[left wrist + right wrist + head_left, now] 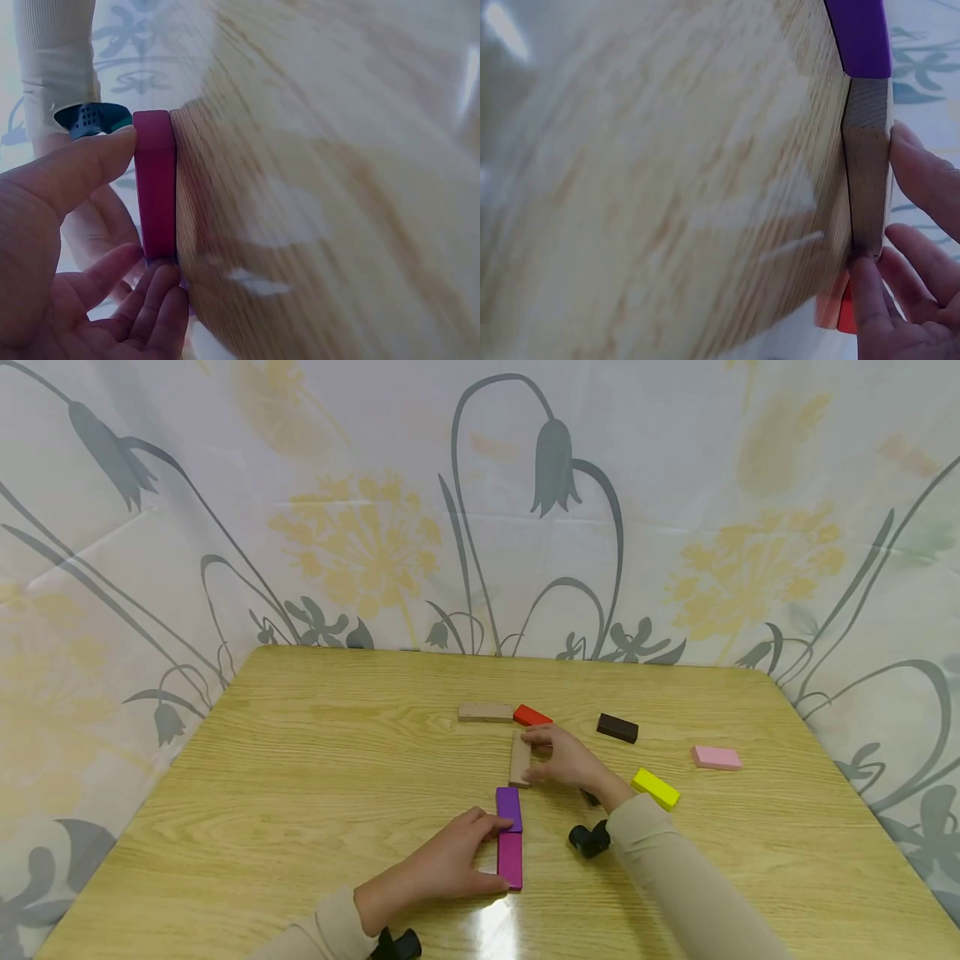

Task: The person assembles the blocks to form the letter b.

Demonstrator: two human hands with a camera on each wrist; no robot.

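Note:
My left hand (453, 853) pinches a magenta block (510, 862) lengthwise, thumb at its near end and fingers at the far end. A purple block (508, 808) lies in line just beyond it, close to those fingertips. With thumb and fingers at its two ends, my right hand (561, 758) holds a plain wooden block (519, 762) flat on the table. In the right wrist view, the wooden block (868, 176) is near the purple block's end (864, 41); a small gap shows in the head view. The left wrist view shows the magenta block (156, 187) lying on the tabletop.
Beyond the right hand lie a red block (531, 716) and another plain block (485, 713), near each other. To the right are black (618, 727), yellow (656, 788) and pink (716, 757) blocks. A dark block (590, 797) is mostly hidden under the right wrist. A patterned cloth hangs behind.

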